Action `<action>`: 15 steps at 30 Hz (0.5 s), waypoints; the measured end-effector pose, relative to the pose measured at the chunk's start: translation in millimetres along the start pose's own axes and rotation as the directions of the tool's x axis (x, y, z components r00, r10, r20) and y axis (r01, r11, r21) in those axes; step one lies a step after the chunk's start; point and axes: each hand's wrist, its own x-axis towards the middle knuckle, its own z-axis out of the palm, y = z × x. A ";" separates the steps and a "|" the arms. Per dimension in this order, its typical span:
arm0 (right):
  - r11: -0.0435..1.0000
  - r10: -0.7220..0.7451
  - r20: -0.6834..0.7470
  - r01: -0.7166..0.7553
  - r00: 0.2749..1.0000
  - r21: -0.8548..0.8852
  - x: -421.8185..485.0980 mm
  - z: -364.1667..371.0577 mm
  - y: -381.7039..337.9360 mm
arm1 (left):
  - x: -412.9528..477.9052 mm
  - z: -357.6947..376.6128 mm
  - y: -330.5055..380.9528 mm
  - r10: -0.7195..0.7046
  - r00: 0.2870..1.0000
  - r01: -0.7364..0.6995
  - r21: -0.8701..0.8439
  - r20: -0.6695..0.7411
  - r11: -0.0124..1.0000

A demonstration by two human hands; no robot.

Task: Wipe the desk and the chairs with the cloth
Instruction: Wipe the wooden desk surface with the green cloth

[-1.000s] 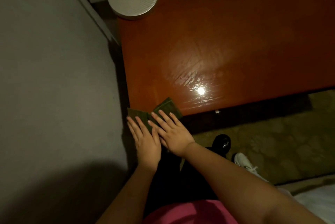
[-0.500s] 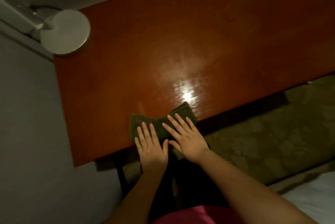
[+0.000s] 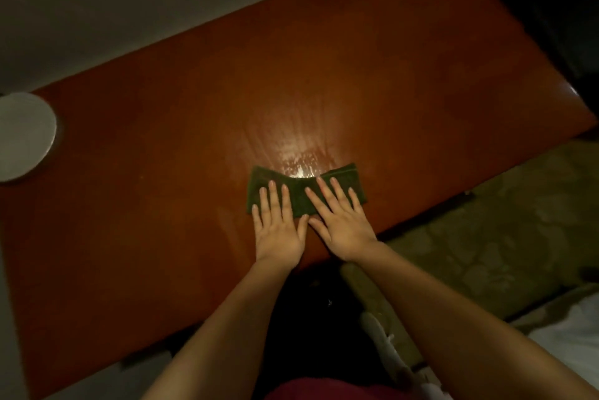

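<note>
**Dim room, glossy bench under the cloth**

Red-brown bench (image 3: pixel 324 91) lit by one glare patch; found folded green cloth (image 3: pixel 295 189) near its front edge, pinned flat under left hand (image 3: pixel 278 232) and right hand (image 3: pixel 345 226) side by side; fingers (image 3: pixel 273 197) straight, slightly spread, clamped on nothing. Judged best pushed with even weight, in long overlapping strokes, toward far side and white disc (image 3: pixel 22 137); saw no chairs. Read no brand, label or writing.

Folded dark-green cloth (image 3: pixel 303 193) flat on glossy reddish-brown desk (image 3: pixel 194 140), near edge
</note>
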 end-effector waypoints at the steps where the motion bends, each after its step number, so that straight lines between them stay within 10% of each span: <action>1: 1.000 0.008 -0.005 -0.008 1.000 0.008 9.2 -4.4 3.4 | 10.0 -4.7 0.9 0.016 1.000 -0.016 0.003 0.004 1.000; 15: 0.996 0.090 0.063 -0.091 0.994 0.018 153.6 -118.2 104.9 | 207.3 -101.4 64.2 0.174 0.985 -0.175 0.012 0.020 0.985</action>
